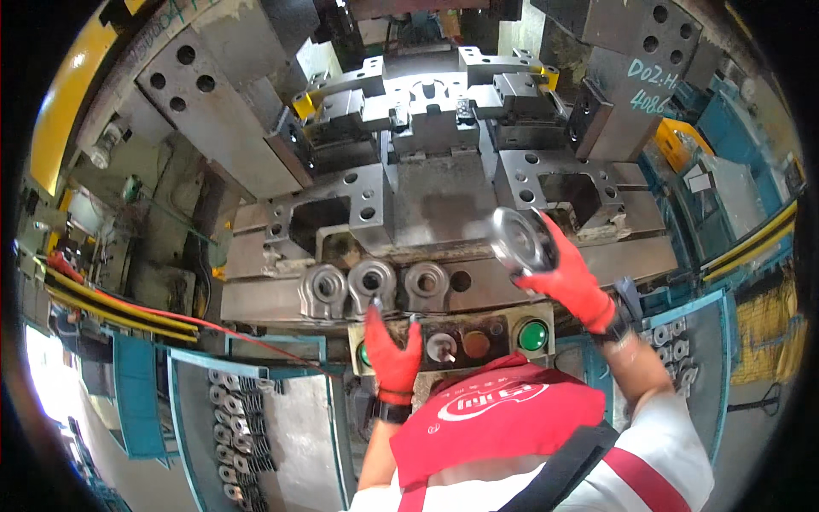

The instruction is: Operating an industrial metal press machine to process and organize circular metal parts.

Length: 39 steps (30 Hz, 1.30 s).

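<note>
My right hand (570, 280), in a red glove, grips a ring-shaped metal part (502, 249) raised over the right side of the press bed. The part is tilted and slightly blurred. My left hand (392, 363), also red-gloved with grey fingertips, has thumb and fingers apart and holds nothing. It is just below three similar metal parts standing in a row on the front ledge: a left one (322, 307), a middle one (358, 299) and a right one (428, 301). Its fingertips come close to the middle part; whether they touch it I cannot tell.
A steel die (439, 132) sits at the back between two heavy blocks. Below the ledge is a control box (503, 322) with a green button (533, 335). Teal bins with metal parts stand at the left (256, 373) and right (727, 341). A red hose (230, 328) runs at left.
</note>
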Motion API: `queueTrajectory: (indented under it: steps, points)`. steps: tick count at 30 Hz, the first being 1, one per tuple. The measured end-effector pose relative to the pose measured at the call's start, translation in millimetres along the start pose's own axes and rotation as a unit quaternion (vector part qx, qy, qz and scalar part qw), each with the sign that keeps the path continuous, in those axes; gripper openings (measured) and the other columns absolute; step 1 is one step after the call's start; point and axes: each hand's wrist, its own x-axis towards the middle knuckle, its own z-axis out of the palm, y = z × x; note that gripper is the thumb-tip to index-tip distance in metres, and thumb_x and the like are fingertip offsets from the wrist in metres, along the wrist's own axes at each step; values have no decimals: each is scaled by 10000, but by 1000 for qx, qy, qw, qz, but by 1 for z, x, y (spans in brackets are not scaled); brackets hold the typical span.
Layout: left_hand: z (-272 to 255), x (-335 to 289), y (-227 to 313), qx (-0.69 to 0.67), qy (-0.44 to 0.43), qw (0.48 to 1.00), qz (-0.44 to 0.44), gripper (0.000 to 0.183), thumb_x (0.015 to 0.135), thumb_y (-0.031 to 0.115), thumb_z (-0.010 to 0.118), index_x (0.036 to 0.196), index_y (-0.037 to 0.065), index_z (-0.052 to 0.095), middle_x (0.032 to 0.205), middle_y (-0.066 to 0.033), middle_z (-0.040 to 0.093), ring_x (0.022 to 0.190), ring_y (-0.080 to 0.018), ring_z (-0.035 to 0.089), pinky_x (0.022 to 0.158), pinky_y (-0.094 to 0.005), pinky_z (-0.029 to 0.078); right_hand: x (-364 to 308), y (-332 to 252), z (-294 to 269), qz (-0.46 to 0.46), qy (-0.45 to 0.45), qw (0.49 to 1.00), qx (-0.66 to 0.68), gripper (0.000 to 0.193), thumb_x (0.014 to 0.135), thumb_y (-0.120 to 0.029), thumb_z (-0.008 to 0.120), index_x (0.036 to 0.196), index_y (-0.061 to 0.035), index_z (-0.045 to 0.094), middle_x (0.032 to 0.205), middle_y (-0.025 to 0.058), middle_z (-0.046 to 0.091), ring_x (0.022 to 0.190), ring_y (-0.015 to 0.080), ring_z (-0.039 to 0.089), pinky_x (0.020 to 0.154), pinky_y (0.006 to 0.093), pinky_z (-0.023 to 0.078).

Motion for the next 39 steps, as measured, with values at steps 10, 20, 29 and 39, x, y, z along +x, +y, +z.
queueTrajectory:
  steps: [10, 20, 29, 39]
  points:
    - [-105, -33, -143, 8, 255, 946, -198, 647, 806, 90, 623, 1358, -52, 319, 1386, -209, 373, 1301, -310, 340, 1087, -389, 248, 259, -75, 69, -70, 121, 875, -463, 1034, 623, -575, 677, 1393, -15, 275, 1101, 218, 595, 1042, 342, 568, 897, 401, 434]
    - [-90, -125, -274, 194, 248, 918, -240, 715, 752, 660, 518, 1292, 200, 432, 839, -178, 584, 760, -319, 551, 685, -409, 444, 407, -48, 82, 39, -65, 844, -531, 866, 658, -567, 647, 1326, -68, 410, 1179, 134, 595, 1032, 280, 589, 872, 386, 456]
    - [-59, -127, -296, 335, 223, 803, -439, 838, 552, 959, 302, 988, 329, 641, 504, -68, 389, 403, -200, 300, 418, -346, 289, 446, -28, 96, 6, -50, 804, -593, 510, 776, -500, 548, 1096, -111, 630, 1150, 118, 620, 1027, 262, 588, 886, 385, 433]
    - [-48, -103, -227, -52, 194, 879, -432, 780, 786, 153, 665, 1403, -41, 229, 1438, -231, 280, 1342, -326, 266, 1116, -380, 196, 414, -52, 103, 32, -15, 791, -610, 666, 700, -630, 600, 1078, -84, 653, 1110, 116, 642, 995, 266, 623, 861, 370, 468]
